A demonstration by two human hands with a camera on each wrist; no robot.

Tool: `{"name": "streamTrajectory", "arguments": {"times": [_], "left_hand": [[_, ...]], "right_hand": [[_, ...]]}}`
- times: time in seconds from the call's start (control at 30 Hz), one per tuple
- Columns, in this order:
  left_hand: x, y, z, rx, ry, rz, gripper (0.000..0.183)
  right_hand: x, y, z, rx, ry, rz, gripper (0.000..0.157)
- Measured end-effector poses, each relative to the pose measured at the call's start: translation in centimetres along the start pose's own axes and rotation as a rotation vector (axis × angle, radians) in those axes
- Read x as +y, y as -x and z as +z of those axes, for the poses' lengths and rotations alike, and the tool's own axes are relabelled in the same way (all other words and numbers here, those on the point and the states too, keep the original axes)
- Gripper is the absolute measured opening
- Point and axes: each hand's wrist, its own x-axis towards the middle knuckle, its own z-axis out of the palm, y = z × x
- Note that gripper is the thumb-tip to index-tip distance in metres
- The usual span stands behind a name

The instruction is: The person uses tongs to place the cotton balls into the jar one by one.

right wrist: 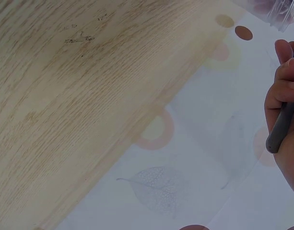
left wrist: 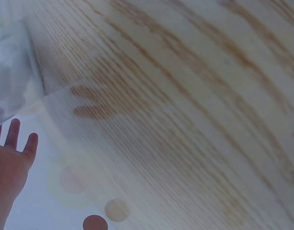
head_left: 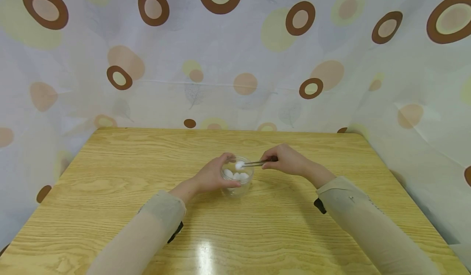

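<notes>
A round clear plastic jar (head_left: pixel 236 192) stands on the table, with several white cotton balls (head_left: pixel 243 176) inside. My left hand (head_left: pixel 211 176) holds it from the left, thumb at the near side and fingers round the far side. In the left wrist view, part of the jar (left wrist: pixel 12 72) shows above that hand's fingers (left wrist: pixel 12 134). From the right, my right hand (head_left: pixel 288 159) pinches metal tweezers (head_left: pixel 254 163), whose tips hold one cotton ball (head_left: pixel 239 165) over the jar's mouth. The tweezers' dark rounded end (right wrist: pixel 279 132) sticks out below the fingers in the right wrist view.
The wood-grain table (head_left: pixel 147 156) reaches back to a patterned cloth (head_left: pixel 220 103), which also hangs at both sides. A bright light reflection lies on the tabletop near the front.
</notes>
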Motion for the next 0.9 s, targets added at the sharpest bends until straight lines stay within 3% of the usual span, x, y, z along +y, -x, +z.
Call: {"name": "streamTrajectory", "arguments": {"times": [0.9], "left_hand": [[-0.05, -0.1, 0.01, -0.009, -0.025, -0.003, 0.083]], "right_hand": [[0.34, 0.24, 0.06, 0.002, -0.026, 0.022, 0.017]]}}
